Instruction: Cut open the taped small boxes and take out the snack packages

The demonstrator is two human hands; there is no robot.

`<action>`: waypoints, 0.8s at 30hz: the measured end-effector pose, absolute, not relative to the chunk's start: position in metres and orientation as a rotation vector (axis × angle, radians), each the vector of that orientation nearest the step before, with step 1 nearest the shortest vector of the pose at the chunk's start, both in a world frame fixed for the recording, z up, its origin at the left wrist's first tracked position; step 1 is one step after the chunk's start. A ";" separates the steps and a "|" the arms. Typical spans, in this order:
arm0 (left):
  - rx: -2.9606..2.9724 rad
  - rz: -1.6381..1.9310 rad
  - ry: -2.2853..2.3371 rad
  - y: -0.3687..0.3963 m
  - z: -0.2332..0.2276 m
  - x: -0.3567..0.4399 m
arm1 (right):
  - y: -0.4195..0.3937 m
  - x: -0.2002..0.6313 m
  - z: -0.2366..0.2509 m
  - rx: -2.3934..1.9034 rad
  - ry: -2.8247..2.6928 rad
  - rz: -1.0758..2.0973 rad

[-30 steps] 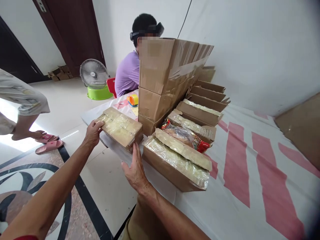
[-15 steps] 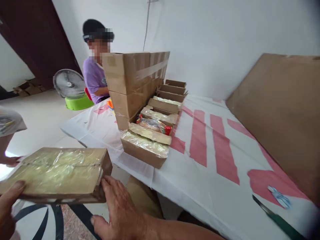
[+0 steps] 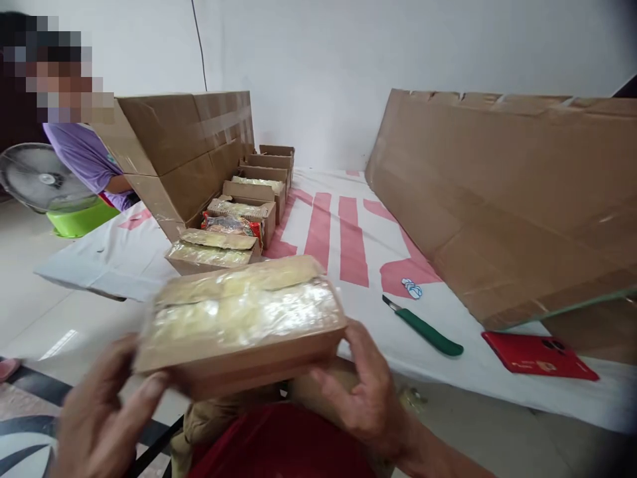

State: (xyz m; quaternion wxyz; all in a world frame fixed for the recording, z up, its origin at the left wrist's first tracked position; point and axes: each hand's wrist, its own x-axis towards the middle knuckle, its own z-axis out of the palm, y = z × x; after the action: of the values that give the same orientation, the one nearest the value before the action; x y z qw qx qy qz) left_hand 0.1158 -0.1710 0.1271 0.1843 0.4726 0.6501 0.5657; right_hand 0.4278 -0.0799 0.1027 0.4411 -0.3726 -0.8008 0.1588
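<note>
No text can be read: the gold marks on the phone [image 3: 522, 352] and print on the packet [image 3: 231, 224] are too small.

Red phone [image 3: 540, 356] on the table [image 3: 445, 304], green-handled knife [image 3: 430, 332] just left of it. Way off left of the phone there's a fan [image 3: 47, 178] by a lime-green tub [image 3: 82, 219].
</note>
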 end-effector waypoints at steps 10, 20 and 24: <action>1.508 1.430 1.696 -0.047 0.091 0.217 | -0.032 0.485 0.015 -1.205 -1.598 0.140; 1.134 1.515 1.724 -0.010 0.048 0.212 | -0.023 0.478 -0.046 -1.297 -1.628 0.409; 1.125 1.554 1.680 -0.003 0.049 0.215 | -0.024 0.476 -0.036 -1.361 -1.566 0.540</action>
State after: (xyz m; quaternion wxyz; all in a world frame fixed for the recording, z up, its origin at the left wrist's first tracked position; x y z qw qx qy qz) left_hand 0.2145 -0.0028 0.0485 0.2917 0.4220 0.6302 0.5829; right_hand 0.4763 -0.0236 -0.0359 0.4784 -0.5576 -0.6414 0.2212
